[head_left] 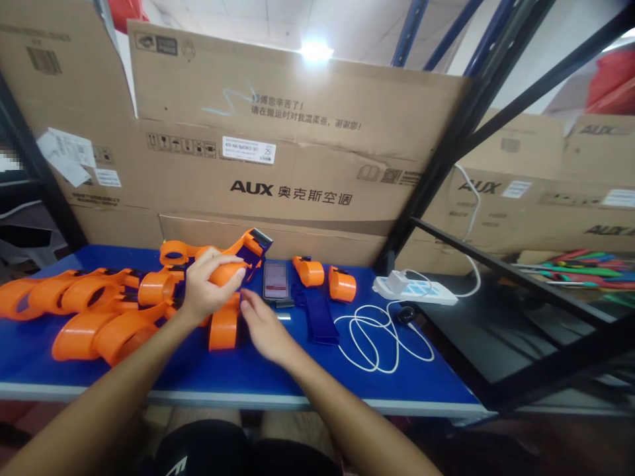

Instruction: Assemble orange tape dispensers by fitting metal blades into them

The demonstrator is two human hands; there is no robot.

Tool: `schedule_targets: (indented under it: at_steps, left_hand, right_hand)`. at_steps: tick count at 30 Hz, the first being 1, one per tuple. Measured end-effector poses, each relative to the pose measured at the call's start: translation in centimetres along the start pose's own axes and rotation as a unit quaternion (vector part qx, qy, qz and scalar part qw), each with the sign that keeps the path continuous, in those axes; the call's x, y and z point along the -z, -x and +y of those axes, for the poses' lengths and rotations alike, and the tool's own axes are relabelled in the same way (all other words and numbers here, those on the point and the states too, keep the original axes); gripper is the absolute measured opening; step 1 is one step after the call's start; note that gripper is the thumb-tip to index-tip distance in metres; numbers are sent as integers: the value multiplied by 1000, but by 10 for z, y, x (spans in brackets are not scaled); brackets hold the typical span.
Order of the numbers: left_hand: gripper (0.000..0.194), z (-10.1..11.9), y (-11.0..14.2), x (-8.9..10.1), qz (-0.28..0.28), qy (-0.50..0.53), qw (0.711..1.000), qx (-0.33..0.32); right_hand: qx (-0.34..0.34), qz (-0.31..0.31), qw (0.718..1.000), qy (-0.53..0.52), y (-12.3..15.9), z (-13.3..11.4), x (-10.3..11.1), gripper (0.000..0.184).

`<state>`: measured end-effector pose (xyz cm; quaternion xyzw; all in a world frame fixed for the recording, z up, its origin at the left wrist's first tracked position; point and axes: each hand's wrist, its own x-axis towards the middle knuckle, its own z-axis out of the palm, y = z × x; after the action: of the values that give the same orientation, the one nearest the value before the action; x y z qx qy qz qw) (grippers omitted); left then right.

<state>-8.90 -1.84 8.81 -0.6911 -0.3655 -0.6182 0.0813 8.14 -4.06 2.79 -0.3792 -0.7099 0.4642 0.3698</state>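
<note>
My left hand point(212, 283) is closed around an orange tape dispenser point(225, 272), raised above the blue table. Its cutter end, with a dark blue flap and a metal edge, points up and to the right. Just below and to the right, my right hand point(264, 324) has its fingers stretched out and holds nothing visible. Between the hands another orange tape dispenser point(223, 329) rests on the table. Several more orange tape dispensers point(82, 336) lie in rows to the left. Two others, including one orange dispenser point(342, 285), lie right of the phone.
A phone point(276, 280) lies behind my right hand, with dark blue strips point(321, 318) beside it. A white cable point(354, 338) loops toward a power strip point(417, 289). Large cardboard point(297, 165) stands along the back; a black metal frame point(431, 178) rises at right.
</note>
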Motion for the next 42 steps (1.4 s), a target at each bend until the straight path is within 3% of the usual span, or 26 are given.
schedule_targets:
  at_steps: [2, 6, 10, 13, 15, 17, 19, 23, 27, 31, 35, 42]
  left_hand:
    - [15, 7, 2, -6, 4, 13, 1000, 11]
    - [12, 30, 7, -22, 15, 60, 996, 65]
    - [20, 56, 17, -40, -45, 124, 977, 166]
    - [43, 68, 31, -56, -82, 226, 934, 265]
    - [55, 71, 46, -68, -60, 291, 889, 347]
    - [56, 67, 63, -78, -28, 322, 845, 426]
    - [55, 57, 77, -84, -1, 301, 829, 471]
    - [46, 27, 83, -83, 27, 238, 847, 474]
    - [43, 10, 68, -89, 13, 283, 839, 465]
    - [48, 9, 47, -115, -5, 372, 810, 453]
    - [53, 12, 37, -131, -4, 432, 781, 451]
    - [39, 18, 38, -115, 29, 435, 783, 444]
  right_hand:
    - [18, 53, 996, -63, -6, 0, 14, 54]
    - [49, 159, 964, -206, -21, -12, 50, 63]
    - [85, 190, 963, -171, -35, -20, 79, 53]
    - [129, 224, 958, -123, -44, -14, 96, 40]
    - [135, 239, 956, -103, -49, -6, 107, 35]
    - [128, 253, 953, -102, -52, 2, 119, 34]
    - [119, 263, 950, -117, -52, 8, 130, 35]
    - [95, 240, 954, -155, -47, 16, 138, 38]
    - [94, 187, 962, -175, -40, 17, 128, 39]
    - [111, 120, 974, -155, -37, 13, 110, 46]
    - [121, 128, 976, -131, -34, 11, 102, 52]
    - [16, 47, 987, -153, -18, 4, 110, 51]
